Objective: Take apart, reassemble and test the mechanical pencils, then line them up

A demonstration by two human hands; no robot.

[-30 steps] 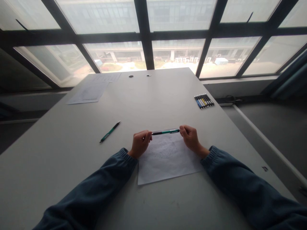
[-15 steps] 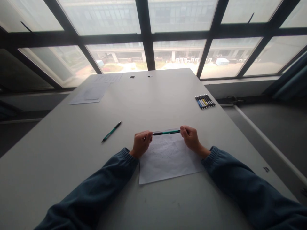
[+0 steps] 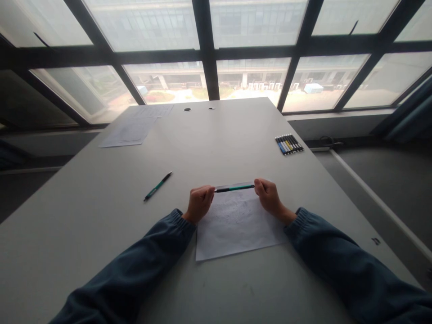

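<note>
A green and black pen (image 3: 234,188) is held level between both my hands, over the far edge of a white sheet of paper (image 3: 236,234) with faint marks on it. My left hand (image 3: 200,202) is closed, its thumb and fingers pinching the pen's black end with the metallic tip. The other end sits in the closed fingers of my right hand (image 3: 268,195). To the left of my left hand, a second green and black pen (image 3: 158,186) lies slantwise on the white table (image 3: 101,234).
A row of several pens (image 3: 289,144), mostly black with blue, white and yellow ones, lies near the table's right edge. Papers (image 3: 126,128) rest at the far left. A small dark object (image 3: 375,241) is near the right edge. Windows (image 3: 253,76) stand beyond the table.
The pen seems to have rolled slightly between my fingers: its clip, visible before on the near side, no longer shows clearly. Both hands stay in nearly the same place.
</note>
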